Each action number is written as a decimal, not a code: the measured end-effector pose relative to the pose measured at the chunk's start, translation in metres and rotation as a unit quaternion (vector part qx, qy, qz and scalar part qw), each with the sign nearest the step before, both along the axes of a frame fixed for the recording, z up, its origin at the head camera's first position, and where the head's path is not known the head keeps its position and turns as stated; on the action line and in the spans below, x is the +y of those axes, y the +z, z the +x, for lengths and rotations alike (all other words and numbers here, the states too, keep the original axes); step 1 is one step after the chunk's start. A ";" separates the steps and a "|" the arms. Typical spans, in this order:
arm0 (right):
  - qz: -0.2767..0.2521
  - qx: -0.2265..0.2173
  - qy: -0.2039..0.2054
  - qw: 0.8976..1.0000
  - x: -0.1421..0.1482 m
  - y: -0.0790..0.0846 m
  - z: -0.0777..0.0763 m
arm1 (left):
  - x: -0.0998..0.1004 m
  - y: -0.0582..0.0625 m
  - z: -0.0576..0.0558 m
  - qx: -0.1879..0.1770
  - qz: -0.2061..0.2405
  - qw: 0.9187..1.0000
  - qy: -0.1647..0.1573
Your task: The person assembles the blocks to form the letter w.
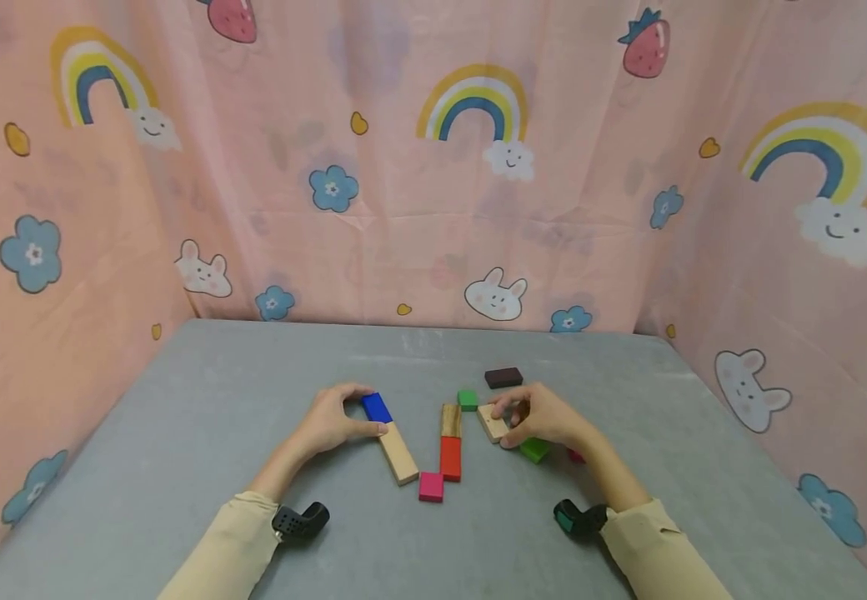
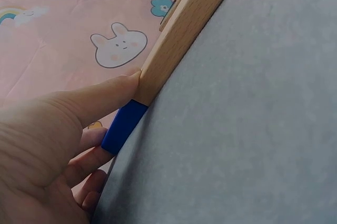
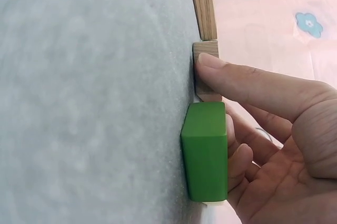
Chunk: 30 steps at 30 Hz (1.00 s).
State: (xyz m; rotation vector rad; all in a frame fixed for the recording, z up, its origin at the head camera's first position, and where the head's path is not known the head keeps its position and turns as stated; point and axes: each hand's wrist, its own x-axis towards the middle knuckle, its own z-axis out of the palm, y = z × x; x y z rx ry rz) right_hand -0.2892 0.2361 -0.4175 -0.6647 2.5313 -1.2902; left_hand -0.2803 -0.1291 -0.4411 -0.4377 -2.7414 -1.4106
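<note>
- The left hand (image 1: 331, 421) curves, partly closed, round the blue block (image 1: 377, 407), its thumb on the abutting long pale block (image 1: 401, 458).
- The right hand (image 1: 546, 417) pinches the short pale block (image 1: 489, 426) between thumb and fingers, on the table (image 1: 178, 483) near the grained wooden block (image 1: 452, 422).
- The red block (image 1: 451, 459) abuts the grained one; the pink block (image 1: 431, 487) lies just beside.

Pink cloth (image 1: 403, 242) hangs behind the far edge of the grey surface (image 1: 126, 500) and along its left and right edges, creased and printed with rainbows (image 1: 473, 83), smiling clouds (image 1: 509, 160), white rabbit heads (image 1: 495, 297), blue flowers (image 1: 333, 189) and strawberries (image 1: 647, 50); above the far edge, faint greyish patches (image 1: 369, 50) perhaps show through from behind, under soft light
</note>
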 end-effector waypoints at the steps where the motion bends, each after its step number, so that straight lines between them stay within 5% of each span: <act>1: 0.000 -0.002 -0.001 1.000 0.000 0.000 0.000 | 0.000 0.000 0.000 0.001 0.000 1.000 0.000; 11: 0.007 0.002 -0.008 1.000 0.003 0.004 0.001 | -0.001 -0.002 0.001 0.000 0.002 1.000 -0.003; 22: -0.053 0.007 -0.099 0.994 0.020 0.014 0.000 | -0.001 -0.003 0.000 0.005 0.002 1.000 -0.004; 30: -0.049 0.014 -0.153 0.987 0.029 0.020 0.002 | -0.001 -0.001 -0.001 0.000 0.000 1.000 -0.001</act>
